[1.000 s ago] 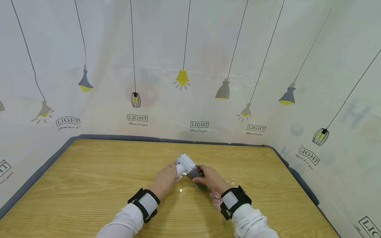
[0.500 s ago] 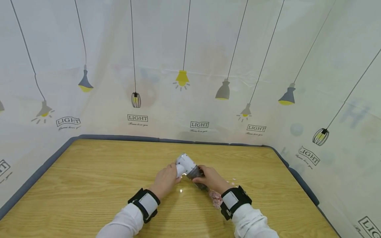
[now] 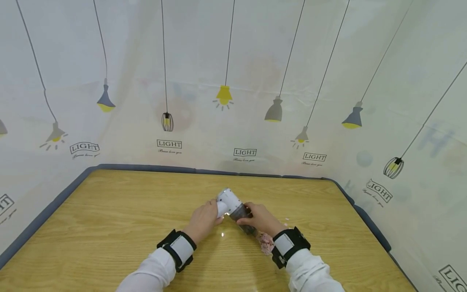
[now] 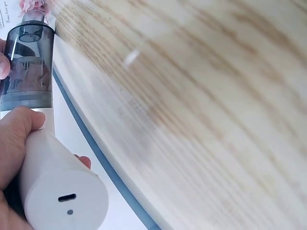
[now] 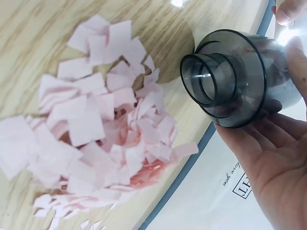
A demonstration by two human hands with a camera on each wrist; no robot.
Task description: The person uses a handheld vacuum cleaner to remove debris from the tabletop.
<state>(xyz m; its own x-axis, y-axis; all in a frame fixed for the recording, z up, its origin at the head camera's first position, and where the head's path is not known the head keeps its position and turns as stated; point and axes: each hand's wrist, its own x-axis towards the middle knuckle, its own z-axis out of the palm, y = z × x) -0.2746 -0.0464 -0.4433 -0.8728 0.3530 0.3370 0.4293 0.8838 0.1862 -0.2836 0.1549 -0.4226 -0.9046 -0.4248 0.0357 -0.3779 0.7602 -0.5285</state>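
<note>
"One handheld vacuum [image 3: 230,200] I see over the middle of the desk [image 3: 120,219]. Please, how do the hands hold it?"

"The left hand [image 3: 203,219] is on its 8 o'clock side, with fingers curled around the white handle [image 4: 57,158]. The right hand [image 3: 260,220] is on its 4 o'clock side and grips the grey, see-through cup [image 5: 274,69]."

"And to which direction does the nozzle [image 5: 219,79] look?"

"In the head view, to between 4 and 5 o'clock, toward a pile of pink paper pieces [image 3: 266,243]. In the right wrist view, this pile lies at 8 o'clock of the nozzle, and a little bare desk shows between them. Whether the nozzle touches the desk, I cannot tell."

"Are all pieces inside the pile?"

"No, a few loose pieces [image 3: 286,219] lie at 1 o'clock from it, near the right wrist strap [image 3: 292,243]."

"What is at the end of the handle?"

"In the left wrist view, toward 7 o'clock, it has a narrow slot [image 4: 67,197] and one small dark dot."

"And behind?"

"At 12 o'clock, beyond the desk's blue-grey edge [image 3: 219,172], is a pale backdrop [image 3: 197,52] with printed lamps."
</note>
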